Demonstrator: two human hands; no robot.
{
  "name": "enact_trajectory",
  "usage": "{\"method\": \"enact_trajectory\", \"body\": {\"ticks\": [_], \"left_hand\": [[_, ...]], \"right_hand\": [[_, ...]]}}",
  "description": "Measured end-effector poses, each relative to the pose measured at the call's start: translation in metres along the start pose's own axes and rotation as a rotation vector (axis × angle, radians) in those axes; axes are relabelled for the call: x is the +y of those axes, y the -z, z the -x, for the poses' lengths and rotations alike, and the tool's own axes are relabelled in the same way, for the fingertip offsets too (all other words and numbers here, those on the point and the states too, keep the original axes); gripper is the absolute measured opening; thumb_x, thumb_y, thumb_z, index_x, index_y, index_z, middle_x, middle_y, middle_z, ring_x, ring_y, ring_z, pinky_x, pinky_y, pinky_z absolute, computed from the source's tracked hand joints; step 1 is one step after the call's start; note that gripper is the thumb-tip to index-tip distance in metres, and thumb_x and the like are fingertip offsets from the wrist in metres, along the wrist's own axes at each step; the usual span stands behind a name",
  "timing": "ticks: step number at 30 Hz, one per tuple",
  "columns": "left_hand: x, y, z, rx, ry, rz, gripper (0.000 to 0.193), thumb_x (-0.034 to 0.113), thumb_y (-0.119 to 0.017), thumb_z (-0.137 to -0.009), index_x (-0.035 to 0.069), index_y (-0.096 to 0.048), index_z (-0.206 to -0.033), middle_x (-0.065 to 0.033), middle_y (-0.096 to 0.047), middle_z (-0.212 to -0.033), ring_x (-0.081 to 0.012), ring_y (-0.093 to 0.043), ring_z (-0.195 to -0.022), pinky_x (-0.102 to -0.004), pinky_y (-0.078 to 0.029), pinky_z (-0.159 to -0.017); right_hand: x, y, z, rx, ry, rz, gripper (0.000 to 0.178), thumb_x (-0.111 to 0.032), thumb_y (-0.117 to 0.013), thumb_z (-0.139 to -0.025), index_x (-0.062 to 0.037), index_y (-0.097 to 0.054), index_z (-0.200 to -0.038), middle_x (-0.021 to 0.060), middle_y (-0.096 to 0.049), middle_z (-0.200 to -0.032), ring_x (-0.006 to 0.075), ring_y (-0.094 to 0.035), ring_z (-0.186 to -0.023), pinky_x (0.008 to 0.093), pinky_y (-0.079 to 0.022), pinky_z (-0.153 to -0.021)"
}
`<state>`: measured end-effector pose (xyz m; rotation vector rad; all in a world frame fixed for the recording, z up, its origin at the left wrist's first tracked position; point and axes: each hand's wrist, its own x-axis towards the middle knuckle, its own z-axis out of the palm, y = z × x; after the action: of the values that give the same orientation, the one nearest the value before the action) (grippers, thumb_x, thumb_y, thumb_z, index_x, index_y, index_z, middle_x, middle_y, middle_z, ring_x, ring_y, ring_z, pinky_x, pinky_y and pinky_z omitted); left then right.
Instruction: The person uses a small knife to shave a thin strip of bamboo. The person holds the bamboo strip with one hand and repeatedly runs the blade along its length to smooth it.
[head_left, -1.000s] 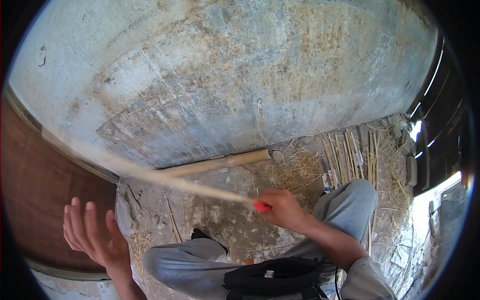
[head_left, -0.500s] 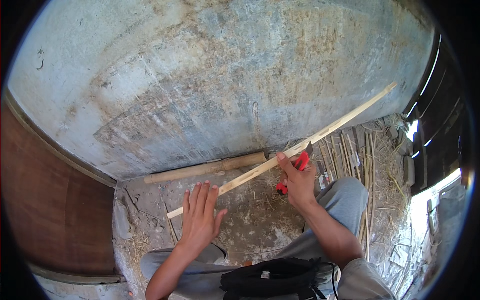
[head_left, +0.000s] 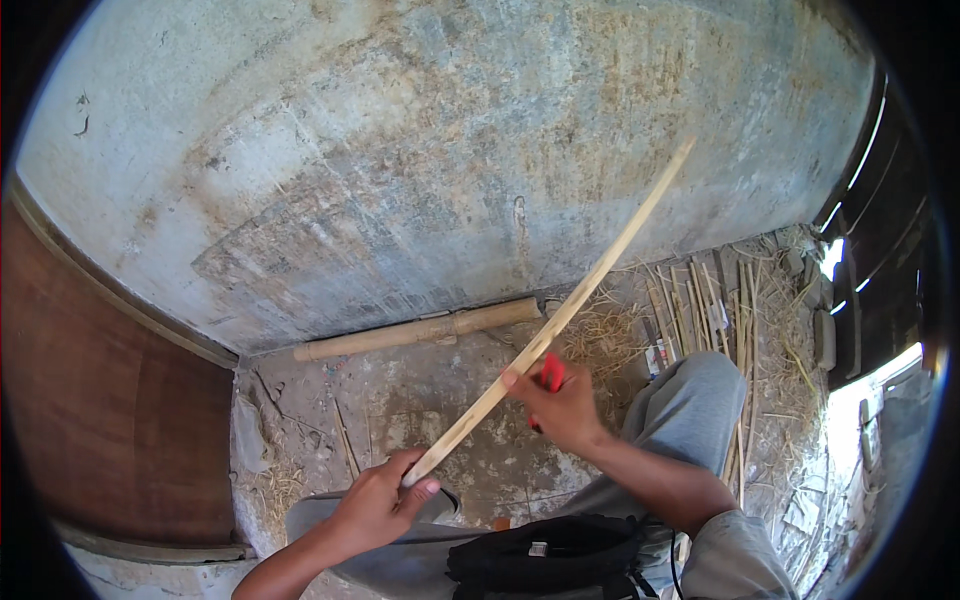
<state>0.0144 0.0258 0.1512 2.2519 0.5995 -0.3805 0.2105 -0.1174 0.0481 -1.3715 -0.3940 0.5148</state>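
Note:
A long pale bamboo strip [head_left: 590,282] slants across the view, from low left of the middle up toward the wall. Its near end sits in my left hand [head_left: 380,508], fingers wrapped round it. My right hand [head_left: 562,412] is closed on a red utility knife [head_left: 552,372], and its thumb presses against the strip partway along. Only parts of the knife's red body show between the fingers; its blade cannot be made out.
Ahead stands a stained grey wall [head_left: 440,160]. A thick bamboo pole [head_left: 420,333] lies along its foot. Thin bamboo sticks [head_left: 690,310] and shavings [head_left: 605,325] litter the floor at right. A brown wooden panel [head_left: 120,400] rises at left. A black bag [head_left: 545,555] rests at my lap.
My left hand has gone from lying flat over the strip to gripping its near end. The strip now tilts more steeply, and my right hand with the knife has shifted left and nearer me.

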Motion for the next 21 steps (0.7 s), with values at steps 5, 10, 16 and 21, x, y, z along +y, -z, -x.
{"method": "enact_trajectory", "body": {"ticks": [5, 10, 16, 21], "left_hand": [[-0.032, -0.039, -0.034, -0.003, -0.151, 0.417, 0.035, 0.021, -0.055, -0.100, -0.001, -0.047, -0.125, -0.0123, -0.066, -0.090, -0.0166, -0.065, -0.064, -0.0306, -0.051, -0.059], [-0.031, -0.065, -0.056, -0.123, 0.026, 0.738, 0.028, 0.023, -0.042, -0.105, 0.001, -0.052, -0.118, -0.0016, -0.050, -0.072, -0.0058, -0.043, -0.050, -0.0208, -0.035, -0.045], [-0.045, -0.069, -0.049, -0.220, 0.141, 0.843, 0.035, 0.027, -0.035, -0.107, 0.001, -0.051, -0.123, -0.0019, -0.044, -0.069, -0.0058, -0.034, -0.047, -0.0214, -0.029, -0.042], [-0.057, -0.072, -0.032, -0.308, 0.331, 1.002, 0.033, 0.023, -0.036, -0.106, 0.001, -0.050, -0.126, -0.0041, -0.046, -0.070, -0.0069, -0.032, -0.045, -0.0219, -0.028, -0.041]], "right_hand": [[0.031, -0.021, 0.021, -0.172, -0.027, 0.021, 0.028, -0.028, -0.074, -0.088, 0.0003, -0.072, -0.083, -0.0066, -0.050, -0.057, 0.0021, -0.038, -0.056, 0.0265, -0.031, -0.047], [0.030, -0.016, 0.012, -0.229, -0.055, 0.221, 0.032, -0.031, -0.068, -0.090, 0.0010, -0.070, -0.090, 0.0020, -0.050, -0.056, 0.0077, -0.044, -0.054, 0.0302, -0.035, -0.049], [0.018, 0.007, 0.008, -0.518, 0.030, 0.672, 0.045, -0.042, -0.064, -0.090, -0.0011, -0.067, -0.109, 0.0130, -0.058, -0.063, 0.0223, -0.053, -0.055, 0.0363, -0.043, -0.055], [0.018, 0.014, 0.018, -0.742, -0.007, 0.849, 0.047, -0.044, -0.061, -0.091, -0.0016, -0.065, -0.111, 0.0203, -0.063, -0.073, 0.0368, -0.064, -0.069, 0.0464, -0.049, -0.065]]}}
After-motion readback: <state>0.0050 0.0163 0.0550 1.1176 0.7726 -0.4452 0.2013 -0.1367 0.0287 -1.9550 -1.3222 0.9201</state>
